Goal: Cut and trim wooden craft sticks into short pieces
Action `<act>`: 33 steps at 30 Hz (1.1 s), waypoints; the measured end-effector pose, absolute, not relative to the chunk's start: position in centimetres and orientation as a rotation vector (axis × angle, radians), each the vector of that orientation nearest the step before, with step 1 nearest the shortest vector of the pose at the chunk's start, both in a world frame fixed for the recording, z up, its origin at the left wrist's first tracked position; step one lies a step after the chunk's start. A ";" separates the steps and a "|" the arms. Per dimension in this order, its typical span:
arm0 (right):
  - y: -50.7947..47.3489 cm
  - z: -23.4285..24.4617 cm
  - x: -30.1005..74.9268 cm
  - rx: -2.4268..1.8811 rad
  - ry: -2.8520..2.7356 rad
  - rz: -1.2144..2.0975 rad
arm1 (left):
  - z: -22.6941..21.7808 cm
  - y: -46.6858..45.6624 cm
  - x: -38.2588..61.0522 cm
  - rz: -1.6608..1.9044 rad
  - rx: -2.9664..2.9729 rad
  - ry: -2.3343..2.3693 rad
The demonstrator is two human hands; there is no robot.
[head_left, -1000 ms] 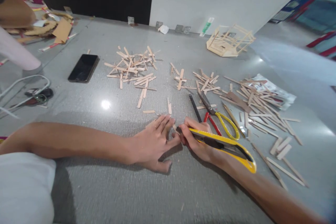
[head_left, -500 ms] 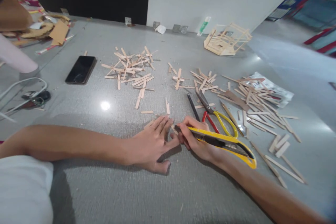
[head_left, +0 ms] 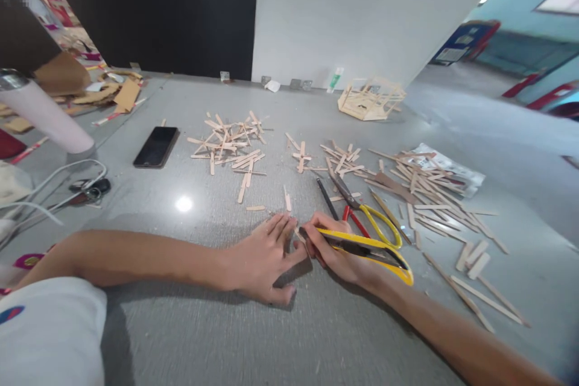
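Observation:
My right hand (head_left: 328, 247) is wrapped round a yellow utility knife (head_left: 368, 247), its front end pointing left toward my other hand. My left hand (head_left: 266, 259) lies palm down on the grey table (head_left: 203, 338), fingers stretched out and thumb apart. Between the two hands a small piece of wooden stick (head_left: 299, 234) shows, partly hidden by fingers. Just beyond the left fingertips lie a short stick piece (head_left: 287, 199) and another flat piece (head_left: 256, 208). The knife's blade tip cannot be made out.
Behind my right hand lie yellow-handled scissors (head_left: 380, 224), a red-handled tool (head_left: 357, 221) and a black pen (head_left: 326, 198). Loose sticks (head_left: 443, 193) spread to the right. A phone (head_left: 156, 146), a pink bottle (head_left: 54, 117) and a wooden stick frame (head_left: 371, 99) stand farther off.
The camera view has tilted up slightly, so the far items sit lower and more of the bottle shows. Both hands keep nearly the same places, and the knife stays in the right hand.

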State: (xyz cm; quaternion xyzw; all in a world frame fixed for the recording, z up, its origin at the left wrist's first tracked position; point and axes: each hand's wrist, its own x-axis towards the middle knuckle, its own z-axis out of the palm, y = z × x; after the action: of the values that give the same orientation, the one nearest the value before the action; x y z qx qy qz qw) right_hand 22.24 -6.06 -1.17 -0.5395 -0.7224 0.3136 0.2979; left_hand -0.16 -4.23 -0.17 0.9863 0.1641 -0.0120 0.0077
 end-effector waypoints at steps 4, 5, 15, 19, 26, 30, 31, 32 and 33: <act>-5.9 -1.3 22.2 -1.425 -1.905 0.909 | -0.5 -4.2 -0.3 0.014 3.082 0.522; -5.9 -1.4 22.3 -1.419 -1.901 0.931 | -0.6 -4.2 -0.3 0.028 3.079 0.521; -5.6 -0.8 21.8 -1.382 -1.883 0.974 | -1.1 -4.0 -0.3 0.097 3.056 0.515; -5.5 -0.7 21.7 -1.368 -1.892 0.963 | -1.3 -4.0 -0.4 0.109 3.075 0.507; -5.4 -0.8 21.7 -1.366 -1.894 0.950 | -1.2 -3.9 -0.5 0.137 3.090 0.500; -5.4 -0.9 21.6 -1.367 -1.906 0.920 | -1.0 -3.9 -0.4 0.140 3.104 0.496; -5.3 -0.9 21.6 -1.364 -1.909 0.917 | -1.0 -3.9 -0.3 0.139 3.107 0.500; -5.3 -1.0 21.7 -1.361 -1.911 0.915 | -1.0 -3.9 -0.3 0.135 3.108 0.502; -5.3 -1.0 21.7 -1.358 -1.912 0.915 | -0.9 -3.9 -0.3 0.132 3.108 0.504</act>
State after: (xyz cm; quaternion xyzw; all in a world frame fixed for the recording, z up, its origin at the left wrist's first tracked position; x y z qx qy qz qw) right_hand 21.69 -5.28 -1.02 -0.5135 -0.7228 0.3461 0.3069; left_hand -0.32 -3.90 -0.93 0.9862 0.1599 0.0419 -0.0047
